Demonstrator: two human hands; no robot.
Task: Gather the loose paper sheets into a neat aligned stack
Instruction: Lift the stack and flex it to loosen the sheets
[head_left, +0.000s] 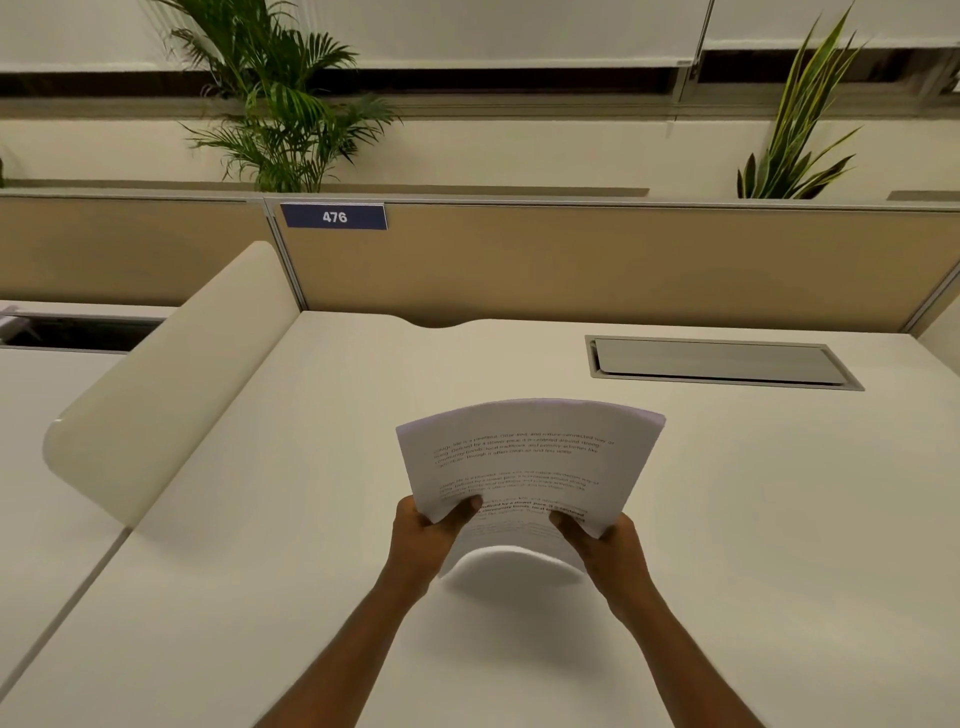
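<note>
Above the smooth cream desk (260, 571), your left hand (423, 535) and right hand (605, 545) each grip the paper stack (524, 467). Its printed white sheets bow upward.

1. Two bare forearms enter from the bottom edge; no sleeve shows on either one (neither cuff nor fabric reaches the wrists).
2. The left hand (423, 535) wears no glove, ring or watch.
3. The right hand (605, 543) is likewise ungloved, its wrist plain and unadorned.
4. Fingernails are too small to tell.
</note>
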